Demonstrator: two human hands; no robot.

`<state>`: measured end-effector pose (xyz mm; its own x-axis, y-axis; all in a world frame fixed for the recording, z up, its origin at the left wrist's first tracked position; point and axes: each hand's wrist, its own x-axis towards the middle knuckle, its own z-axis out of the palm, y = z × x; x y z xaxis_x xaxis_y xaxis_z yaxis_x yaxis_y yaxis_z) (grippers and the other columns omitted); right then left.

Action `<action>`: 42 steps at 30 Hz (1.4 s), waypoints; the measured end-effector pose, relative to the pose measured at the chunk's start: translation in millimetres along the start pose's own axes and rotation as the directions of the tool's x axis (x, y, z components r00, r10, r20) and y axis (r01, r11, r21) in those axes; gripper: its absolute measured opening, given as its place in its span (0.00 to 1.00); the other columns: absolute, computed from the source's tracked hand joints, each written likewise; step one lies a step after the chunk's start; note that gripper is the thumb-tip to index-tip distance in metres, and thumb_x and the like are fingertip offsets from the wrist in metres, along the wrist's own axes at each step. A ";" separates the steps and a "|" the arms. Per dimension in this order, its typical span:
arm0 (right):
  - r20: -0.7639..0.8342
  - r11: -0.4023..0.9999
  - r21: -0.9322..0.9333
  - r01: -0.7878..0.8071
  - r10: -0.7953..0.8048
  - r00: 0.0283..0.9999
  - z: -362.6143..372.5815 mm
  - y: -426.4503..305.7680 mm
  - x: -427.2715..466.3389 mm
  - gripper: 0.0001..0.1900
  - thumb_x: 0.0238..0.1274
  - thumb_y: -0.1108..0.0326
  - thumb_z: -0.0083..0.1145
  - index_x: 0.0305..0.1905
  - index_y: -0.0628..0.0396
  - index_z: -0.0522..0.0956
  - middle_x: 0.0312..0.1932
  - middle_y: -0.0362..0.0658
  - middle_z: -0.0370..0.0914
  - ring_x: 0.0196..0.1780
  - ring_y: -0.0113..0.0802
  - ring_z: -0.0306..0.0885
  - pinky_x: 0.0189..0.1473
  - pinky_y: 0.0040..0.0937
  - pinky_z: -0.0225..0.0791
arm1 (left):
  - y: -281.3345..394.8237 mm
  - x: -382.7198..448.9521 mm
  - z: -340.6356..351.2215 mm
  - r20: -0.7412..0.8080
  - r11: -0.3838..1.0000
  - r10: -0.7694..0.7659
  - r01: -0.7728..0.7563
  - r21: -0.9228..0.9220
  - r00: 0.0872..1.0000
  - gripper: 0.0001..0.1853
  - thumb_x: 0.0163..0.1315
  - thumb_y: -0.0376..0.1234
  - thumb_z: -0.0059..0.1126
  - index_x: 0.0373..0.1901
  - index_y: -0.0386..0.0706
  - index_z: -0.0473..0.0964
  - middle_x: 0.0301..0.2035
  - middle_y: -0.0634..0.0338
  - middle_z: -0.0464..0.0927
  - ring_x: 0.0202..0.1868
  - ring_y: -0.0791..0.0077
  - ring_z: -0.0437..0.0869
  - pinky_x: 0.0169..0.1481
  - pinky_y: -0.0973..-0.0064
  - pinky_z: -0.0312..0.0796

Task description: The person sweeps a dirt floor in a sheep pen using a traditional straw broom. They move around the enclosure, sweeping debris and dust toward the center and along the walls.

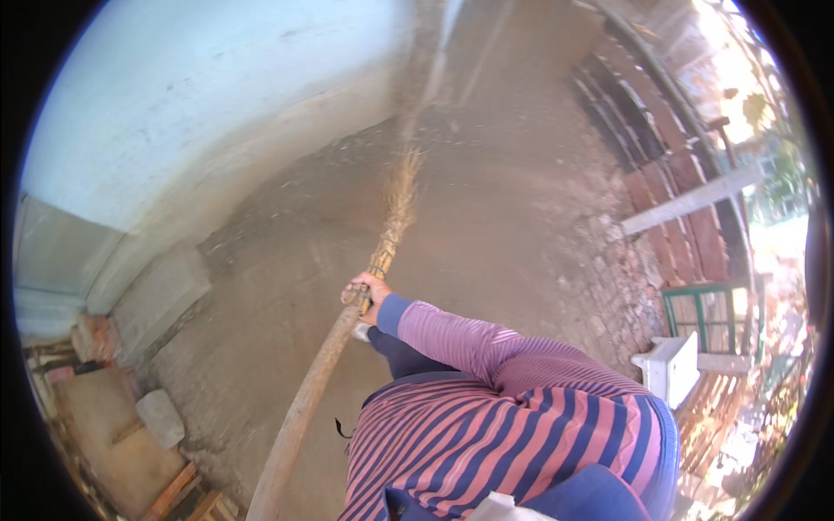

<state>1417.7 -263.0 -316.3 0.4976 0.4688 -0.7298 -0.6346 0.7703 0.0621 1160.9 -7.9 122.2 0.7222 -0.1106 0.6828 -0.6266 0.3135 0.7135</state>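
My right hand (367, 296) grips a besom just above the end of its wooden handle (306, 397). The long, pale handle runs down and to the left, out of the picture. Beyond my fingers, the besom's twig bundle (388, 244) is bound with several dark ties. Its loose bristles (405, 172) fan out over the bare dirt floor (482, 241) and blur into the background, so their tip is unclear. My left hand is out of view. A shoe (360, 332) shows just below my right hand.
A pale blue wall (195, 84) curves along the left, with a concrete step (166, 296) at its foot. Boards (114, 436) and a grey block (160, 417) lie lower left. To the right are a brick edge (609, 280), wooden planks (677, 228) and a white box-like object (668, 368).
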 end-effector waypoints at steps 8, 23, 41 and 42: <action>-0.355 0.926 -0.042 0.374 -0.364 0.861 -205.6 -164.1 -177.2 0.04 0.57 0.68 0.54 0.31 0.54 0.72 0.25 0.47 0.73 0.30 0.47 0.75 0.37 0.48 0.75 | -100.0 -35.1 83.8 -0.014 0.987 -0.026 0.024 -0.161 1.000 0.09 0.54 0.32 0.62 0.18 0.42 0.74 0.17 0.58 0.80 0.17 0.70 0.82 0.24 0.69 0.80; -0.544 0.912 -0.133 0.387 -0.394 0.741 -379.2 -458.5 -277.9 0.05 0.53 0.70 0.55 0.29 0.56 0.70 0.23 0.46 0.72 0.27 0.44 0.75 0.32 0.46 0.75 | -303.3 -23.7 364.3 -0.510 0.960 -0.244 0.130 -0.250 0.825 0.03 0.60 0.27 0.52 0.34 0.40 0.73 0.16 0.65 0.67 0.16 0.77 0.69 0.23 0.77 0.70; -0.504 0.910 -0.218 0.352 -0.414 0.758 -563.0 -685.9 -369.2 0.06 0.52 0.68 0.57 0.33 0.54 0.70 0.25 0.47 0.73 0.28 0.45 0.75 0.32 0.49 0.75 | -403.2 74.8 724.0 -0.572 0.968 -0.228 0.249 -0.044 0.788 0.03 0.60 0.27 0.53 0.35 0.41 0.73 0.18 0.64 0.65 0.18 0.74 0.69 0.24 0.74 0.65; -0.532 0.967 -0.148 0.208 -0.255 0.808 -540.7 -687.5 -387.1 0.06 0.52 0.67 0.57 0.32 0.54 0.71 0.24 0.46 0.72 0.29 0.45 0.74 0.33 0.49 0.74 | -396.9 68.3 736.0 -0.597 0.969 -0.230 0.239 -0.065 0.769 0.02 0.60 0.28 0.53 0.33 0.41 0.72 0.19 0.63 0.65 0.20 0.72 0.68 0.26 0.71 0.64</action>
<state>1341.8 -1207.8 -444.6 0.2490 -0.0474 -0.9673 -0.5977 0.7784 -0.1920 1243.3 -834.0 1.2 0.8739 0.4061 0.2671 -0.4153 0.3384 0.8444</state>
